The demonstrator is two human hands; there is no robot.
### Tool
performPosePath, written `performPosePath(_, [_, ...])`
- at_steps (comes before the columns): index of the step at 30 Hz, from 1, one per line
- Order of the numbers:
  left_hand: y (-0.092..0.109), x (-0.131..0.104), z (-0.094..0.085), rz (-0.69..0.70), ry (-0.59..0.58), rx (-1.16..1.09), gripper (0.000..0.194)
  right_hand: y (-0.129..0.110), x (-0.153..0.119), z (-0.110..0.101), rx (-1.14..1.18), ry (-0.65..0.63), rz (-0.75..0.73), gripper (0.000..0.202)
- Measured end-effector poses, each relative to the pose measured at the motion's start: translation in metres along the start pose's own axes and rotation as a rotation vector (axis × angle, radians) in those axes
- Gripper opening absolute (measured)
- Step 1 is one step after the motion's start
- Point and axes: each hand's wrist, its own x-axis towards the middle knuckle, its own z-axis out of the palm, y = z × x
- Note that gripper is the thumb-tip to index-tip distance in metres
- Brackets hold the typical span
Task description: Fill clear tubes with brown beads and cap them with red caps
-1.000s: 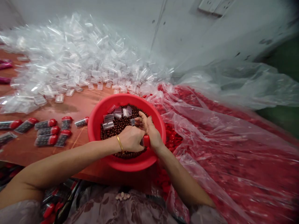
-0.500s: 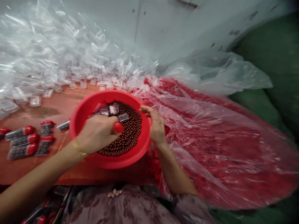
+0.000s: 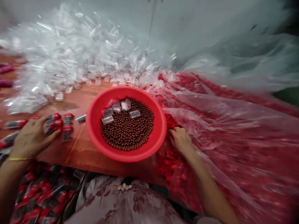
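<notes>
My left hand (image 3: pixel 32 137) is at the left of the table, thumb and fingers apart, beside and partly over small clear bottles (image 3: pixel 67 133) filled with dark beads and topped with red caps. Several such bottles lie around it. My right hand (image 3: pixel 181 138) reaches among loose red caps (image 3: pixel 167 158) at the opening of a clear plastic bag; its fingertips are hidden there. Between the hands stands a red basin (image 3: pixel 126 158) holding brown beads (image 3: pixel 130 133). Several clear empty bottles (image 3: pixel 116 106) and one with beads inside (image 3: pixel 135 114) lie on the beads.
A large heap of clear empty bottles (image 3: pixel 77 59) covers the back left of the orange table (image 3: pixel 79 149). The plastic bag of red caps (image 3: pixel 233 140) spreads across the right. Below the table's front edge at left are many filled bottles (image 3: pixel 44 193).
My left hand has moved from over the basin, with a red-capped bottle, left to the filled bottles. My right hand has left the basin's rim for the red caps. The view has shifted.
</notes>
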Motion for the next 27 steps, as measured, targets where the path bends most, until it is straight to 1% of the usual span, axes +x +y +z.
performPosePath(1, [0.008,0.005,-0.004,-0.004,0.088,0.037,0.040,0.001,0.002,0.002,0.024,0.036,-0.008,0.019])
performPosePath(2, [0.019,0.010,-0.008,0.035,0.172,0.065,0.040,0.002,0.004,0.005,0.061,0.078,-0.019,0.018])
performPosePath(3, [0.031,0.015,-0.013,0.114,0.228,0.086,0.037,0.003,0.006,0.007,0.103,0.119,-0.032,0.019])
performPosePath(4, [0.045,0.021,-0.017,0.232,0.222,0.104,0.034,0.004,0.007,0.008,0.138,0.150,-0.048,0.020])
performPosePath(5, [0.060,0.029,-0.019,0.361,0.178,0.128,0.030,0.004,0.008,0.009,0.157,0.168,-0.065,0.021])
performPosePath(7, [0.088,0.047,-0.017,0.618,0.006,0.179,0.028,0.002,0.007,0.010,0.138,0.156,-0.088,0.022])
performPosePath(9, [0.110,0.068,-0.008,0.797,-0.137,0.227,0.027,-0.003,0.005,0.010,0.089,0.107,-0.101,0.022])
performPosePath(11, [0.125,0.089,0.005,0.905,-0.204,0.279,0.026,-0.009,0.001,0.010,0.052,0.073,-0.083,0.022])
performPosePath(14, [0.135,0.113,0.022,1.014,-0.256,0.346,0.024,-0.013,-0.003,0.010,0.015,0.049,-0.032,0.019])
performPosePath(16, [0.137,0.124,0.028,1.060,-0.287,0.364,0.018,-0.013,-0.005,0.011,0.003,0.039,-0.013,0.018])
performPosePath(18, [0.137,0.129,0.030,1.050,-0.301,0.353,0.010,-0.011,-0.005,0.012,0.031,0.071,0.014,0.020])
performPosePath(20, [0.136,0.131,0.031,0.981,-0.327,0.338,0.013,-0.008,-0.006,0.013,0.105,0.146,0.063,0.022])
performPosePath(22, [0.136,0.130,0.029,0.889,-0.384,0.343,0.017,-0.005,-0.008,0.014,0.201,0.222,0.115,0.023])
performPosePath(24, [0.137,0.127,0.028,0.822,-0.451,0.368,0.014,-0.003,-0.010,0.015,0.286,0.277,0.163,0.024])
performPosePath(26, [0.141,0.124,0.027,0.785,-0.512,0.372,0.004,-0.005,-0.013,0.013,0.355,0.313,0.210,0.026])
performPosePath(27, [0.144,0.123,0.027,0.766,-0.543,0.355,0.004,-0.006,-0.014,0.012,0.389,0.325,0.232,0.028])
